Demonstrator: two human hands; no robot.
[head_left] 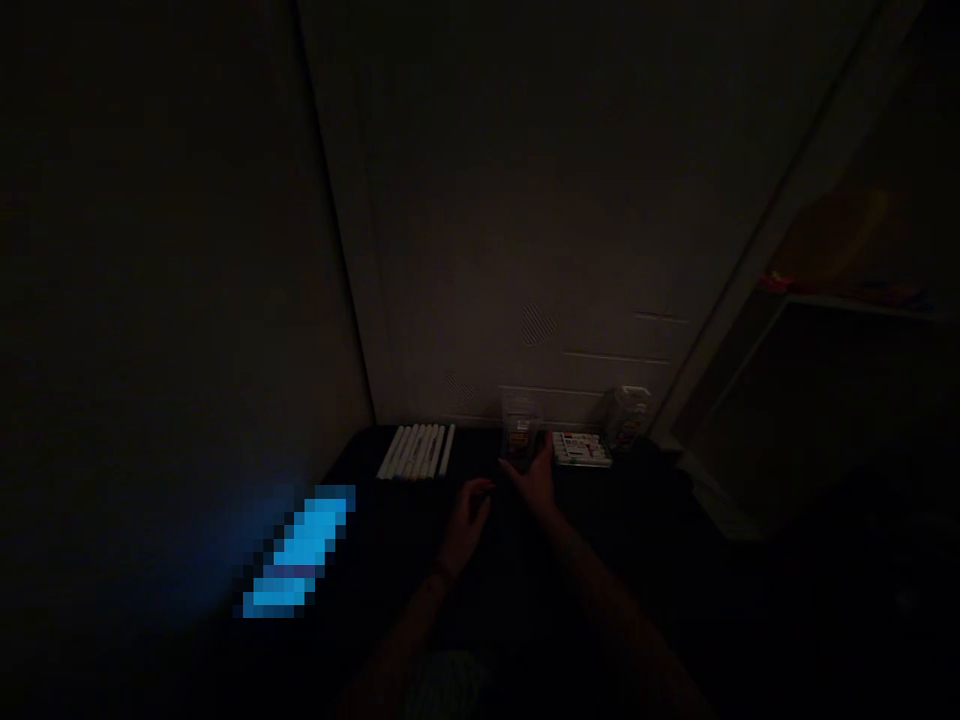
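Note:
In dim light, my right hand grips the lower part of a clear plastic case, its thumb on the left side and its fingers on the right. The case stands upright near the wall and has a dark label low on its front. My left hand is just left of it, fingers loosely curved and apart from the thumb, with nothing visible in them. Several white markers lie side by side beyond my left hand. Right of my right hand lies a pack of white markers.
A second clear container stands at the far right of the dark table, against the pale wall. A glowing blue screen, pixelated, is at the left edge. Right of the table is a shelf.

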